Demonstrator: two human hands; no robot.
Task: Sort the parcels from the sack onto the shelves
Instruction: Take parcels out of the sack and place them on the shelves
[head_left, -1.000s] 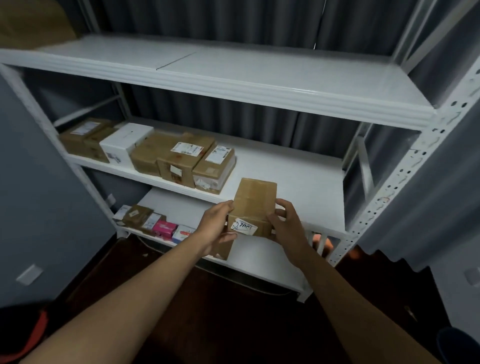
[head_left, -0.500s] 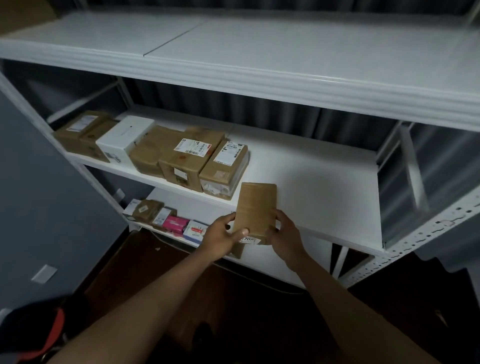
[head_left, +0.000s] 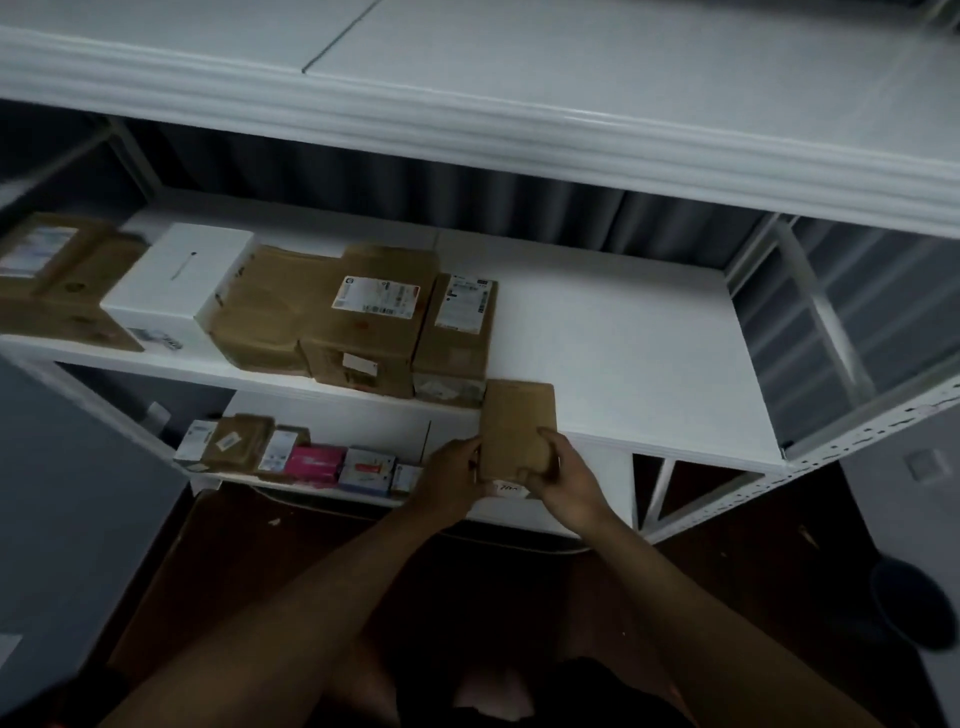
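While you lean over the white metal rack, both your hands hold one small brown parcel (head_left: 517, 428) at the front edge of the middle shelf (head_left: 623, 353). Your left hand (head_left: 453, 480) wraps the parcel's near left side, and your right hand (head_left: 563, 475) curls round its near right corner with fingers lying on the top face. The parcel's far end sits over the shelf edge, just beside the end of a row of boxes; a white label with handwriting shows on its near face, below your hands.

That row runs along the left half of the middle shelf: a narrow labelled carton (head_left: 460, 332) nearest your parcel, then a larger brown carton (head_left: 363, 322) with a printed label, a white box (head_left: 179, 283), and blurred brown boxes (head_left: 57, 280) at the far left. To the right of the row the shelf surface shows bare white board.

On the lower shelf (head_left: 363, 421) you have a line of smaller packets, among them a pink box (head_left: 314, 462). Above, the top shelf (head_left: 519, 88) shows a seam between two white panels. A dark pleated curtain (head_left: 467, 187) hangs behind the rack. Below you lies a dark reddish-brown floor (head_left: 260, 561), with grey wall (head_left: 62, 493) on the left and a dark round bin (head_left: 906, 603) on the right.
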